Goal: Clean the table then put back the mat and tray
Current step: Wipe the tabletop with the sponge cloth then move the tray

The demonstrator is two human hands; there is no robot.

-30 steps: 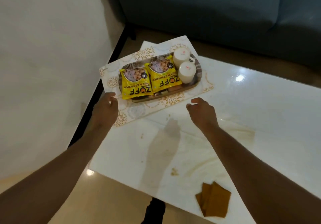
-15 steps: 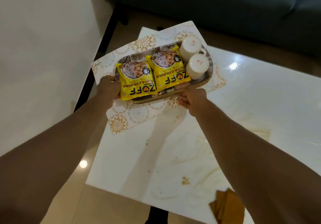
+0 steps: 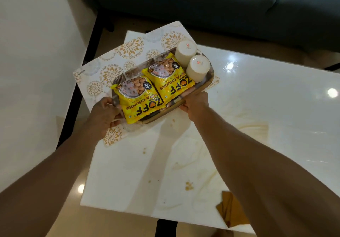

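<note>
A metal tray carries two yellow snack packets and two upturned white cups. My left hand grips the tray's left end and my right hand grips its near right edge. Under the tray lies a white mat with gold flower prints, at the far left corner of the white table. The tray looks lifted a little and tilted above the mat. Smears and crumbs mark the tabletop near me.
A folded brown cloth lies at the table's near edge, partly behind my right arm. A dark blue sofa stands beyond the table. A pale wall rises on the left, and tiled floor shows below the table's near edge.
Both hands moved from the mat and tabletop onto the tray and took hold of it. The tray now sits higher and tilted over the mat.
</note>
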